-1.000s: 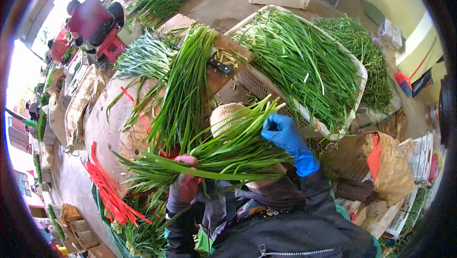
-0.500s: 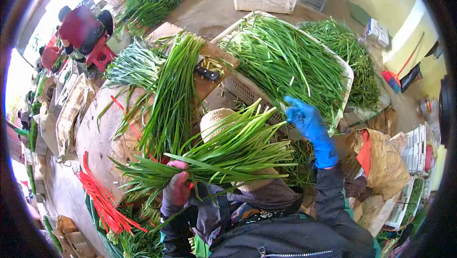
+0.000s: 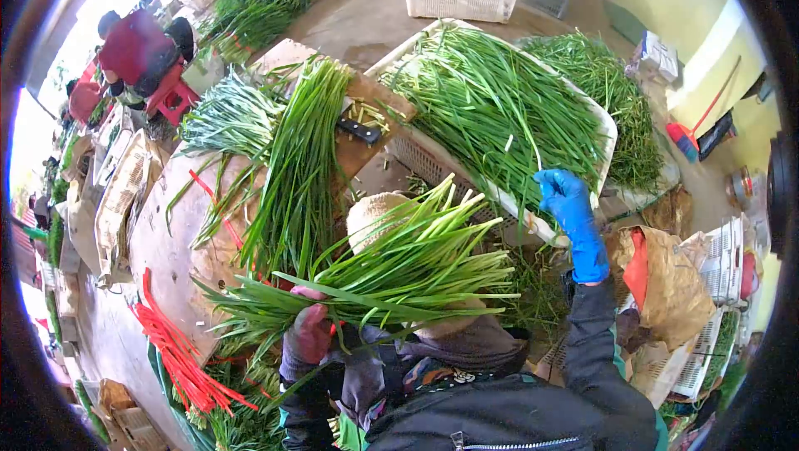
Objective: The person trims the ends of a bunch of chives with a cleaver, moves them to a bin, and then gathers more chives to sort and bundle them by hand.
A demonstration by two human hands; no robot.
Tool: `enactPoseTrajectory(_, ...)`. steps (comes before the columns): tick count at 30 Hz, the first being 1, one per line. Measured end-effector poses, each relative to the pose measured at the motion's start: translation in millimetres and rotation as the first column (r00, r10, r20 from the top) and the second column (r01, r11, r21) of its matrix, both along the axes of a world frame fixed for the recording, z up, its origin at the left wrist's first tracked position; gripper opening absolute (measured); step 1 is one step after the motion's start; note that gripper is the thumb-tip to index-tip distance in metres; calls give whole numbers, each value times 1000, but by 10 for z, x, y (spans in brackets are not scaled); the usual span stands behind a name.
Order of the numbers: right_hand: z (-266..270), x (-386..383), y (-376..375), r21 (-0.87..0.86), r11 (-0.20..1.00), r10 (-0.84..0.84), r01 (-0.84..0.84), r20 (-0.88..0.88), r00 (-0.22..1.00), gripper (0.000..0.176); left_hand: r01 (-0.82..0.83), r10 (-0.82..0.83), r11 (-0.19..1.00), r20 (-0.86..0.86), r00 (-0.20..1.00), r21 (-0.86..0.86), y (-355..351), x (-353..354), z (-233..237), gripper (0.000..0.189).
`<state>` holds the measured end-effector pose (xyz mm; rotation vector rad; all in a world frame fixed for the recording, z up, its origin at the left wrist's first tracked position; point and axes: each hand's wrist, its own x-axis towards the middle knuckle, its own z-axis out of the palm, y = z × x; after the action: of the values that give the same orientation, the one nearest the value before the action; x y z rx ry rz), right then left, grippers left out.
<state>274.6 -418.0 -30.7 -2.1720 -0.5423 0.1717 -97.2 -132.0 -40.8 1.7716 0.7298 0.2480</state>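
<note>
While the left hand (image 3: 308, 333) closes its fingers around one chive bunch (image 3: 399, 272), the gloved right hand (image 3: 566, 200) rests at one crate (image 3: 433, 160) of greens (image 3: 499, 101), fingertips buried, grip unclear.

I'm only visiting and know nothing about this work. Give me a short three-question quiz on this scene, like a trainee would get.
1. Which colour is the glove on the right hand? A) blue B) yellow C) white
2. True or false: the left hand grips a bundle of green stalks.
3. Fill in: the loose strips on the table near the left hand are coloured ____.
Key: 1 A; 2 true; 3 red.
</note>
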Motion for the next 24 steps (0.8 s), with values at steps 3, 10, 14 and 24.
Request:
enactPoseTrajectory(3, 27, -115, 67, -19, 996, 88, -86, 255, 963, 20, 9, 200, 878, 383, 902, -479, -29, 77, 64, 21)
enactPoseTrajectory(10, 453, -362, 807, 47, 938, 295, -344, 411, 862, 20, -85, 428, 732, 359, 829, -676, -207, 170, 376, 26)
enactPoseTrajectory(14, 325, -254, 765, 122, 947, 243, -298, 338, 909, 21, -64, 412, 756, 398, 820, -652, -180, 156, 343, 27)
enactPoseTrajectory(24, -65, -446, 687, 365, 890, 353, -273, -173, 919, 14, -87, 395, 765, 358, 846, -639, -129, 161, 226, 29)
